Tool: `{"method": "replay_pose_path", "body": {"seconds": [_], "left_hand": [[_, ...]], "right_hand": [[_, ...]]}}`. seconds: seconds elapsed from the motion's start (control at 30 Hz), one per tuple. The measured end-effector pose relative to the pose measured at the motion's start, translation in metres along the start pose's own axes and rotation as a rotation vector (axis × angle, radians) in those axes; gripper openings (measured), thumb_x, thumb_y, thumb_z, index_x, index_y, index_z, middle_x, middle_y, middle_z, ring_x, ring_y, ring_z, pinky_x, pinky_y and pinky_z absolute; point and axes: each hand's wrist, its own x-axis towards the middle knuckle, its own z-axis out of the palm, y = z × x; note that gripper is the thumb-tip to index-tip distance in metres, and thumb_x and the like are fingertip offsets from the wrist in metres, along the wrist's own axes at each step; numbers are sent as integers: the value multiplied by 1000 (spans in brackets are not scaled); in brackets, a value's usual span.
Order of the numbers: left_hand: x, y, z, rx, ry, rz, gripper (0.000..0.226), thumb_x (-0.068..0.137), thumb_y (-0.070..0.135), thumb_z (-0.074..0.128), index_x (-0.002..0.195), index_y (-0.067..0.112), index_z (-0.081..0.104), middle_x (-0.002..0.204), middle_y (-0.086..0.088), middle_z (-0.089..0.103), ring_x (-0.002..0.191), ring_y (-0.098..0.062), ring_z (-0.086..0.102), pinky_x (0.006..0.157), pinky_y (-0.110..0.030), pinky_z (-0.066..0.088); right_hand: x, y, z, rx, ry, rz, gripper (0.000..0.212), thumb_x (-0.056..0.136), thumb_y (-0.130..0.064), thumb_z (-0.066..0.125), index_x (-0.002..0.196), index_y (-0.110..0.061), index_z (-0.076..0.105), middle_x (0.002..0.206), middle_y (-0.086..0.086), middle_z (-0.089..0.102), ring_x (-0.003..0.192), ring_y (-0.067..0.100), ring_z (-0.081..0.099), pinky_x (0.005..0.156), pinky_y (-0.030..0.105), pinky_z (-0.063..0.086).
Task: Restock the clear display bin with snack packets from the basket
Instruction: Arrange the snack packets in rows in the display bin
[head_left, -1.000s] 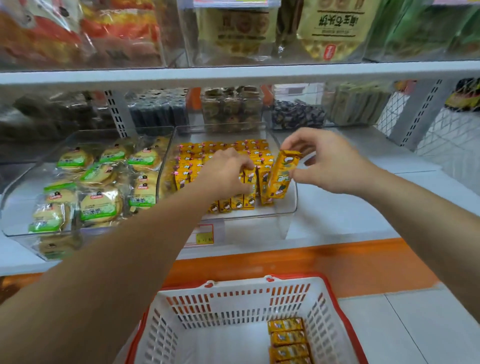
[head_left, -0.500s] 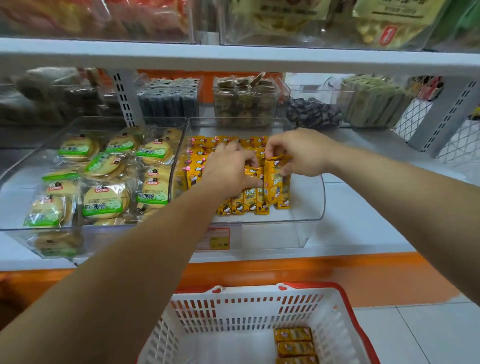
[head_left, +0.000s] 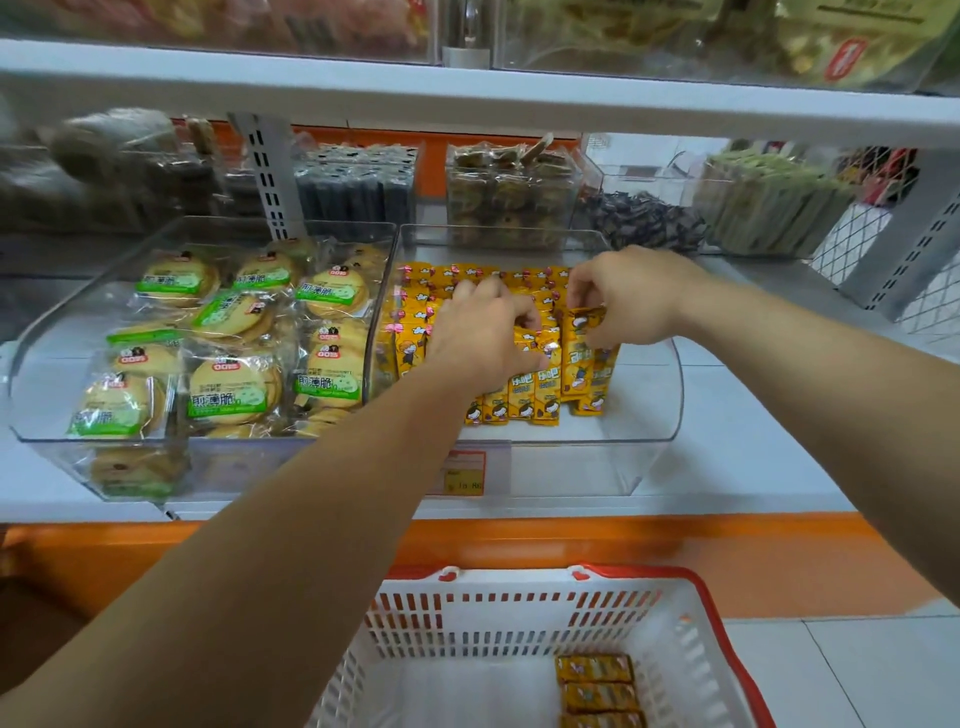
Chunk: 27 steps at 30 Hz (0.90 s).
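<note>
Upright yellow foil snack packet (head_left: 583, 358) is pinched at its top by right hand (head_left: 635, 300), just right of the packet row (head_left: 519, 396) gripped by left hand (head_left: 480, 332), inside clear plastic display bin (head_left: 674, 379).

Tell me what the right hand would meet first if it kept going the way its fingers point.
Probably the row of yellow packets standing in the clear bin: the right hand, pinching one packet, points down at them. Depth is unclear.
</note>
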Motion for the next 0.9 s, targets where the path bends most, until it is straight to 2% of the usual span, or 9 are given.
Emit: {"method": "replay_pose_path", "body": {"seconds": [0.1,0.17,0.33,0.47,0.63,0.7,0.77,0.83,0.9], "left_hand": [[0,0,0,0,4,-6,39,73,60,81,105,42,66,123,4,55,119,-23,44,94,-40,42],[1,0,1,4,5,-8,40,74,60,80,106,42,66,123,4,55,119,-23,44,93,-40,41],[2,1,-4,10,-30,5,44,74,61,80,110,38,66,126,2,55,122,-24,44,97,-42,43],[0,11,-21,-18,-73,-43,43,83,55,76,120,36,65,129,0,58,125,-25,49,103,-45,45],[-22,30,-51,-904,-148,-209,37,95,33,70,129,21,61,102,4,75,93,-16,72,76,-32,58],[-31,45,-56,-1126,-186,-237,35,97,35,68,126,18,61,100,2,77,83,-11,74,67,-27,60],[-35,57,-58,-1273,-158,-251,29,97,25,68,124,14,61,95,-2,76,79,-13,73,75,-35,65],[-36,64,-60,-1287,-133,-242,22,96,16,68,117,20,63,92,-5,76,81,-16,72,87,-42,60],[-36,65,-62,-1209,-151,-183,23,96,13,69,113,26,62,86,-6,72,81,-17,69,89,-44,59]], "right_hand": [[-7,-2,-4,63,-75,-28,53,78,-38,75,124,-47,51,103,-12,58,93,16,51,77,34,39],[-18,0,-10,130,-51,-46,39,80,-38,72,114,-50,57,92,-17,54,91,14,51,81,36,36],[-57,14,-14,538,255,44,31,69,-14,77,91,-31,63,76,-12,65,60,-2,55,57,9,40],[-79,13,-3,883,457,190,31,71,-6,80,91,-20,62,81,2,68,65,11,59,65,24,48],[-87,-3,2,1459,468,325,33,79,-1,78,89,-15,50,80,13,67,83,34,74,71,36,61],[-90,-10,4,1432,385,277,34,78,-5,81,92,-15,52,79,14,67,80,29,74,67,33,59],[-91,-15,6,1272,315,198,35,75,-11,84,94,-17,56,76,7,69,71,17,68,63,26,54],[-90,-16,4,1157,350,153,28,78,-17,83,91,-20,57,77,-1,70,68,10,64,61,23,50],[-86,-10,0,1087,447,138,22,85,-22,76,94,-28,57,91,-2,67,80,11,63,71,31,51]]}}
